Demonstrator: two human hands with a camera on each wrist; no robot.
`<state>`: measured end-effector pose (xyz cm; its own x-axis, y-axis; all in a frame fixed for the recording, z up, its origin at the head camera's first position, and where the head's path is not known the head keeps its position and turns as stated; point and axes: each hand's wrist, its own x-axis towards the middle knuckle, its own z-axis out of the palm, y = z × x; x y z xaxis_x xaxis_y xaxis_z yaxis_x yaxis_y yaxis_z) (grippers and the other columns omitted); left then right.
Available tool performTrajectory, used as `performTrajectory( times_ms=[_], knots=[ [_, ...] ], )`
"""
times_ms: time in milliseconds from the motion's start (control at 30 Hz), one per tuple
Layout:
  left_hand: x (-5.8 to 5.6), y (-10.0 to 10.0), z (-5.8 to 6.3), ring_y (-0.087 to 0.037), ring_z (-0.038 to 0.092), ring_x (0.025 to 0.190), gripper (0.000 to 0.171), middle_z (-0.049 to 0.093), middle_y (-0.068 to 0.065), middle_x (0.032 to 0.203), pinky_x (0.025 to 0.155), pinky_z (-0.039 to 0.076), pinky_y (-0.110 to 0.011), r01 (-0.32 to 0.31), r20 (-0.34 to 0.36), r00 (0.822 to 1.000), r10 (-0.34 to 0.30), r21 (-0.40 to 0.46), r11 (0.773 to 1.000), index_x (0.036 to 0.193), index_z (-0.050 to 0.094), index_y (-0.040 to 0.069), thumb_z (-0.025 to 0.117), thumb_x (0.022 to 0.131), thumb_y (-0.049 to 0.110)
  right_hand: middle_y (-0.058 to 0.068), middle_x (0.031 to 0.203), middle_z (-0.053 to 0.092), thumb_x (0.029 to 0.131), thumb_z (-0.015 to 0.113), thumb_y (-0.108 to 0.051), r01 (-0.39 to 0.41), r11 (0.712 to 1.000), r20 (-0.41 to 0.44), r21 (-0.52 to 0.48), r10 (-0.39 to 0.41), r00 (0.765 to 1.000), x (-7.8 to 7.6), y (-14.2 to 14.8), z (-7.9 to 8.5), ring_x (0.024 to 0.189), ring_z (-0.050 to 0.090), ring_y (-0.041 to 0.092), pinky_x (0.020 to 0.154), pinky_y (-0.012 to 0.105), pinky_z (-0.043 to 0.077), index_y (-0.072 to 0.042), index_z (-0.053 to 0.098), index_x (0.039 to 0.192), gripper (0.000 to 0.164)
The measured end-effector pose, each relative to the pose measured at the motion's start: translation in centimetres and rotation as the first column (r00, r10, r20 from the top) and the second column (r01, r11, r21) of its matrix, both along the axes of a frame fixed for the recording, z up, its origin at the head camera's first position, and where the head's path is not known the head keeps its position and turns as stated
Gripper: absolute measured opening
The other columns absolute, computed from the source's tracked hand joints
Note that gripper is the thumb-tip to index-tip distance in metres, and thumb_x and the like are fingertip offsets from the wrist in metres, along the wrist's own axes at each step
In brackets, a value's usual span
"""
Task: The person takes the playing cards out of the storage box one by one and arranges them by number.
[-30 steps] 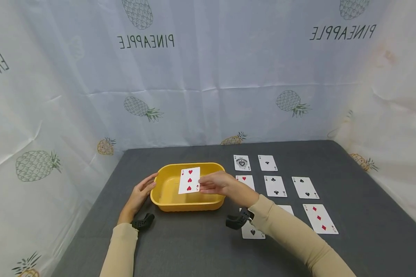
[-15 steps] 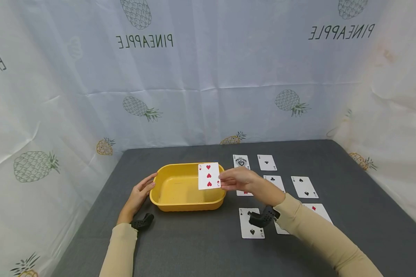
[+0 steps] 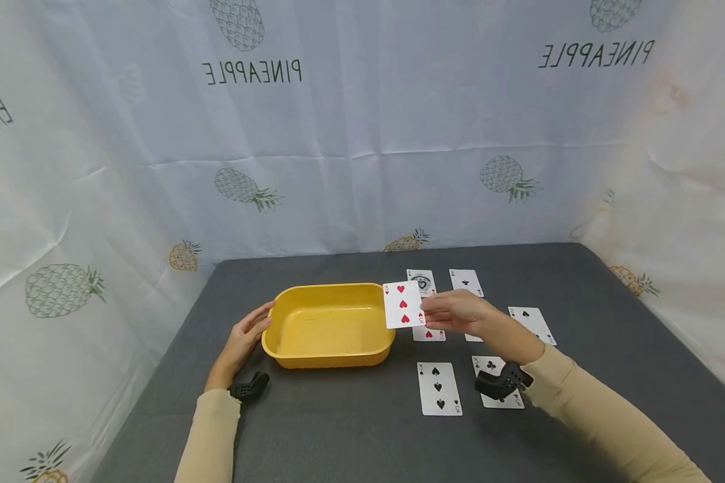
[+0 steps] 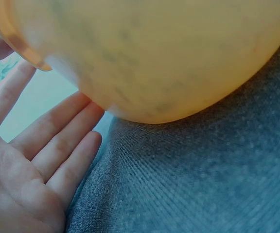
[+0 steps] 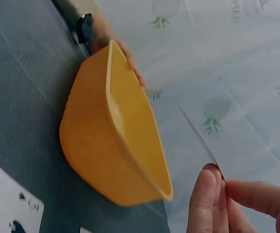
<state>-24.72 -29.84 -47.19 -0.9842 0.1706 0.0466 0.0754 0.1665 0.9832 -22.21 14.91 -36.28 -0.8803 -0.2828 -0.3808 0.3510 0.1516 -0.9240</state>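
My right hand (image 3: 462,312) pinches a three of hearts card (image 3: 403,305) by its right edge, above the table just past the yellow tub's right rim. The right wrist view shows the card (image 5: 198,136) nearly edge-on between thumb and fingertips. At the left end of the yellow tub (image 3: 332,359), my left hand (image 3: 242,342) rests with its fingers against the wall and rim. Those fingers (image 4: 57,148) look mostly straight in the left wrist view. No card shows inside the tub.
Cards lie face up on the dark table (image 3: 326,429) at right: a three of spades (image 3: 440,389), a three of clubs (image 3: 489,365), a two of spades (image 3: 532,325), an ace of clubs (image 3: 466,282), an ace (image 3: 421,278) and a partly covered heart card (image 3: 429,334). A pineapple-print curtain (image 3: 350,201) stands behind.
My right hand has carried the three of hearts rightward, from over the tub to beyond its right rim. My left hand has stayed at the tub's left end.
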Motion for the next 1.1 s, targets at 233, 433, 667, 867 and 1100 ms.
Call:
performTrajectory(
  times_ms=[233, 433, 667, 867, 1100],
  knots=[
    [0.0, 0.1, 0.1, 0.018, 0.053, 0.108, 0.058, 0.048, 0.015, 0.136, 0.089, 0.047, -0.008, -0.001, 0.012, 1.000, 0.001, -0.032, 0.999, 0.150, 0.032, 0.005, 0.050, 0.101, 0.031, -0.007, 0.081, 0.067, 0.094, 0.060, -0.010, 0.005, 1.000, 0.017, -0.023, -0.005, 1.000, -0.2, 3.2, 0.2, 0.074, 0.066, 0.004, 0.075, 0.022, 0.058, 0.011, 0.047, 0.129, 0.043],
    [0.0, 0.2, 0.3, 0.019, 0.052, 0.109, 0.057, 0.043, 0.002, 0.146, 0.089, 0.046, -0.007, -0.009, 0.022, 1.000, 0.010, -0.040, 0.999, 0.150, 0.033, 0.006, 0.050, 0.101, 0.030, -0.007, 0.082, 0.068, 0.094, 0.060, -0.012, 0.007, 1.000, 0.005, 0.015, -0.007, 1.000, 0.6, 6.4, 0.3, 0.075, 0.066, 0.004, 0.075, 0.021, 0.058, 0.011, 0.048, 0.129, 0.043],
    [0.0, 0.4, 0.4, 0.020, 0.051, 0.107, 0.057, 0.031, -0.019, 0.156, 0.089, 0.045, -0.006, -0.009, 0.038, 0.999, 0.011, -0.060, 0.998, 0.150, 0.032, 0.007, 0.049, 0.101, 0.032, -0.008, 0.082, 0.068, 0.094, 0.061, -0.014, 0.022, 0.996, 0.013, 0.084, -0.023, 1.000, 1.4, 10.1, -0.2, 0.074, 0.065, 0.004, 0.074, 0.021, 0.058, 0.004, 0.059, 0.120, 0.032],
    [0.0, 0.3, 0.3, 0.019, 0.051, 0.107, 0.059, 0.042, -0.007, 0.149, 0.088, 0.045, -0.006, -0.030, 0.034, 0.999, 0.032, -0.064, 0.998, 0.150, 0.033, 0.006, 0.050, 0.100, 0.033, -0.009, 0.082, 0.069, 0.094, 0.061, -0.015, 0.038, 0.994, 0.054, 0.104, -0.044, 0.998, 2.0, 13.3, -0.8, 0.073, 0.066, 0.004, 0.073, 0.021, 0.058, 0.002, 0.058, 0.121, 0.031],
    [0.0, 0.1, 0.3, 0.018, 0.053, 0.108, 0.059, 0.051, 0.027, 0.122, 0.088, 0.046, -0.006, -0.011, 0.005, 1.000, 0.011, -0.038, 0.999, 0.149, 0.033, 0.003, 0.051, 0.100, 0.031, -0.010, 0.082, 0.069, 0.094, 0.062, -0.017, 0.013, 0.994, 0.079, 0.108, -0.021, 0.997, 2.9, 16.4, -1.4, 0.073, 0.065, 0.003, 0.072, 0.020, 0.057, -0.020, 0.067, 0.093, 0.006]
  ],
)
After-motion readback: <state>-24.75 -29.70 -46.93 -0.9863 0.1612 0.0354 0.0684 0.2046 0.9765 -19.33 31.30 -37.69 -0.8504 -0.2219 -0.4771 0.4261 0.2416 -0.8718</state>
